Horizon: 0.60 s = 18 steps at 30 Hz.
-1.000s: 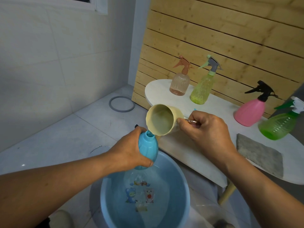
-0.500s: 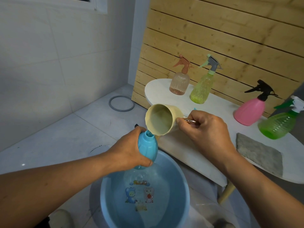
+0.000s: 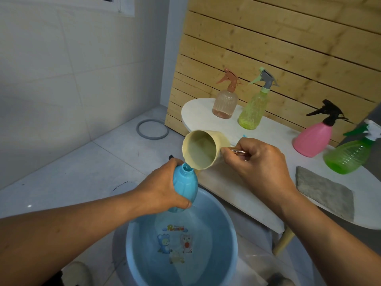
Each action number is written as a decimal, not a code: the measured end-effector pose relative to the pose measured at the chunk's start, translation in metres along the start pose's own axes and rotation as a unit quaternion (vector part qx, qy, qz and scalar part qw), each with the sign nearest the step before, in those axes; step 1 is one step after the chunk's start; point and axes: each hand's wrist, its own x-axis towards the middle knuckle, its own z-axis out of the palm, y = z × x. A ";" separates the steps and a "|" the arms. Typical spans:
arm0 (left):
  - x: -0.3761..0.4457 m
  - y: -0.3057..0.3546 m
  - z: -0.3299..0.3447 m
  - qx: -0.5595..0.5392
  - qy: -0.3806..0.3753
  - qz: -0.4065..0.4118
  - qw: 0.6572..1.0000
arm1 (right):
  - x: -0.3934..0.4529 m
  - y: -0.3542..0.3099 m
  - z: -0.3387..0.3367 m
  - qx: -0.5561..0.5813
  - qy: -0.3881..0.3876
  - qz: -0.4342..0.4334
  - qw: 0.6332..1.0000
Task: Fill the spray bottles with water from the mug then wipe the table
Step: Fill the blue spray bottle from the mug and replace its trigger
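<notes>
The left hand [image 3: 162, 188] wraps its fingers round the uncapped blue bottle [image 3: 184, 185] over the basin [image 3: 231, 240]. The right hand [image 3: 259, 159] grips the tilted mug [image 3: 203, 149], pouring. Four capped bottles [image 3: 313, 137] stand on the worktop [image 3: 274, 137]; their fill is unclear. The cloth [image 3: 323, 190] lies unused, so wiping remains.

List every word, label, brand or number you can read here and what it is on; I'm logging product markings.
Blue basin, floor of the bowl: one short coloured word printed above two cartoon animals; too blurred to read.
Blue spray bottle, mug, the pink spray bottle and green spray bottle on the table, and the grey cloth: no text visible.
</notes>
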 end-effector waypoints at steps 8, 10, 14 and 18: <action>-0.001 0.001 0.000 -0.003 -0.006 0.001 1.000 | 0.000 0.000 0.000 -0.009 0.000 -0.017 1.000; -0.001 0.001 0.000 -0.003 -0.006 0.001 1.000 | 0.000 0.000 0.001 -0.014 0.005 -0.022 1.000; -0.002 0.001 0.000 -0.004 -0.006 0.000 1.000 | -0.001 0.000 0.001 -0.021 0.010 -0.031 0.999; -0.002 0.002 0.000 -0.005 -0.008 0.000 1.000 | -0.001 0.001 0.001 -0.026 0.012 -0.036 0.999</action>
